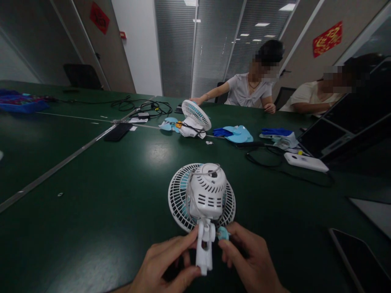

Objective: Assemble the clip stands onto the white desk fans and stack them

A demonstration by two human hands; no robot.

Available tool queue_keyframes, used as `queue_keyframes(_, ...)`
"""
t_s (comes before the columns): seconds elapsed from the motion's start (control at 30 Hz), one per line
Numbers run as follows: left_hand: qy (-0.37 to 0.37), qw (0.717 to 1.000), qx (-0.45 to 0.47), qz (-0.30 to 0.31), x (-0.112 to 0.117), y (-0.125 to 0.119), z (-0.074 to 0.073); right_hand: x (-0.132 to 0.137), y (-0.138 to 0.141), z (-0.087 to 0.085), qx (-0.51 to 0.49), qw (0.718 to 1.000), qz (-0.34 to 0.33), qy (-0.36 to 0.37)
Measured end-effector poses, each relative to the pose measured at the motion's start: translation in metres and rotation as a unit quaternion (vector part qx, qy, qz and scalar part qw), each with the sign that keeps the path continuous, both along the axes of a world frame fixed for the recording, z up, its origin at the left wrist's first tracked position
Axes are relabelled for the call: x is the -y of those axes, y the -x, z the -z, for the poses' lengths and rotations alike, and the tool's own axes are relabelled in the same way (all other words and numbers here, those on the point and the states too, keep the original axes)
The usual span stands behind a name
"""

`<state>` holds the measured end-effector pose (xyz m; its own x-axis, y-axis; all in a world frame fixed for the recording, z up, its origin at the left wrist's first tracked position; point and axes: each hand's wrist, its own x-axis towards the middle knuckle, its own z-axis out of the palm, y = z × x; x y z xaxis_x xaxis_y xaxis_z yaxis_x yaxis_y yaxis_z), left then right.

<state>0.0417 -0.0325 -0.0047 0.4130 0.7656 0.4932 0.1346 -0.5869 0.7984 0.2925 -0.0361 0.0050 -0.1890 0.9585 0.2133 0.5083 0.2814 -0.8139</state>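
Note:
A small white fan (207, 191) lies face down on the table, its round grille (176, 199) under the motor housing. A thin grey cord is wrapped about the housing. From the housing a white bracket (204, 248) sticks out toward me. My left hand (168, 260) grips this bracket from the left, with fingers and thumb along its side. My right hand (249, 254) pinches a light-blue knob (224, 233) between thumb and finger at the right side of the bracket joint. Whether the knob's screw sits inside the joint, I cannot tell.
Across the green table (122, 195), a person touches another white fan (195, 116). Light-blue fan blades (241, 134), cables (146, 106) and a white power bank (306, 162) lie around it. A dark phone (360, 260) is at my right.

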Motion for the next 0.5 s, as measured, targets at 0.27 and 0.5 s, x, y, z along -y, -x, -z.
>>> queue_keyframes(0.27, 0.029, 1.000, -0.004, 0.004, 0.001, 0.003, 0.001, -0.004, -0.014, -0.002, 0.138, 0.981, -0.013, -0.136)
queue_keyframes(0.5, 0.015, 0.999, -0.031, -0.003, 0.002, 0.004, -0.002, -0.003, -0.001, -0.010, 0.134, 0.984, -0.022, -0.118)
